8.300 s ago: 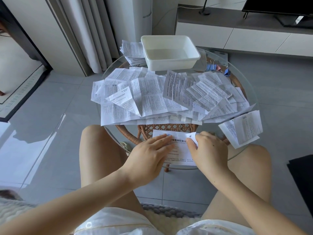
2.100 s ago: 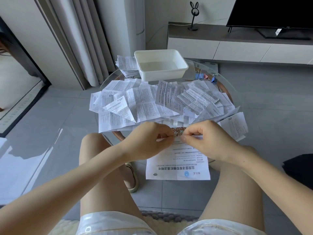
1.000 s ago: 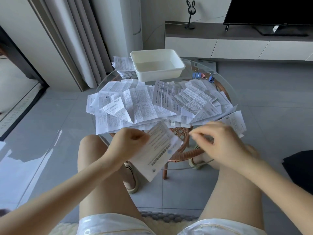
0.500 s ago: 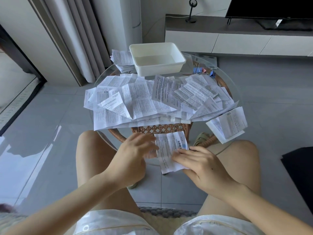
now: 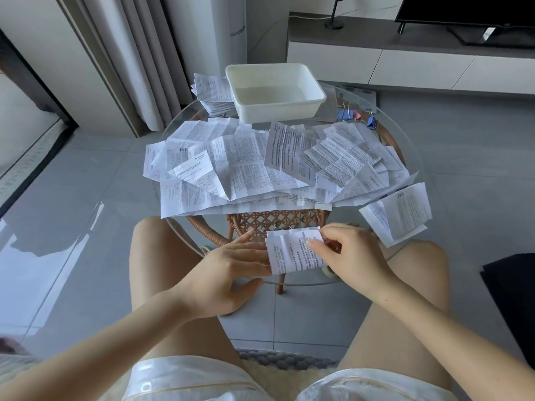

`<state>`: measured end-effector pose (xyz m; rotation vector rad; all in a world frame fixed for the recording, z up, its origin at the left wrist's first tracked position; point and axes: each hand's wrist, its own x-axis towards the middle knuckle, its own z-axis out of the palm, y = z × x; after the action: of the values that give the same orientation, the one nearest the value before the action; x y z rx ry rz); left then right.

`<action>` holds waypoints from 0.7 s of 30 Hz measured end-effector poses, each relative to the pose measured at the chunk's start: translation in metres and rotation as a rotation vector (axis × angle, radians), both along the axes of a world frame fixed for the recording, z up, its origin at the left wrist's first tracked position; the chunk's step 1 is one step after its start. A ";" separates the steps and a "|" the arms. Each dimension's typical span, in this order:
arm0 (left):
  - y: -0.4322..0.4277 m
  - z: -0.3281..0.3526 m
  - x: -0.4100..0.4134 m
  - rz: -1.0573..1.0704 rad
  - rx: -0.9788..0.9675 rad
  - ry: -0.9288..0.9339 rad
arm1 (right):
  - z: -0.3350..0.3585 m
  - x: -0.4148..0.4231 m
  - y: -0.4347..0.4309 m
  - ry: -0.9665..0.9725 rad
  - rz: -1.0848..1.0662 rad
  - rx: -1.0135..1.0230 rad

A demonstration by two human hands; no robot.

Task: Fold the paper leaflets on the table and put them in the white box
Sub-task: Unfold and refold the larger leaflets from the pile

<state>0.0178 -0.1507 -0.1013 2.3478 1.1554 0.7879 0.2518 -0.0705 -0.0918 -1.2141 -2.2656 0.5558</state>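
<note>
A folded printed leaflet (image 5: 289, 251) lies on the near edge of the round glass table (image 5: 417, 157). My left hand (image 5: 231, 273) lies flat beside its left edge, straight fingers touching the paper. My right hand (image 5: 347, 253) pinches the leaflet's right side between thumb and fingers. A wide heap of unfolded leaflets (image 5: 260, 166) covers the table's middle. The white box (image 5: 275, 92) stands at the far edge, and I see no leaflets inside it.
A stack of leaflets (image 5: 212, 94) lies left of the box. Several binder clips (image 5: 357, 115) sit to the right of it. One folded leaflet (image 5: 398, 212) overhangs the table's right rim. My knees flank the near edge; a wicker base (image 5: 275, 222) shows through the glass.
The leaflet was unfolded and held in the air, then folded narrower and laid on the near edge. My left hand went from gripping it to lying flat; my right hand now pinches it.
</note>
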 end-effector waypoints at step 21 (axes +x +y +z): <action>0.013 -0.010 0.050 0.413 0.312 0.086 | -0.007 -0.008 0.004 -0.226 -0.014 0.219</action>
<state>0.0680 -0.1381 -0.1116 2.4369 1.6956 1.0820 0.2439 -0.0669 -0.0989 -1.2326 -2.4259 0.1647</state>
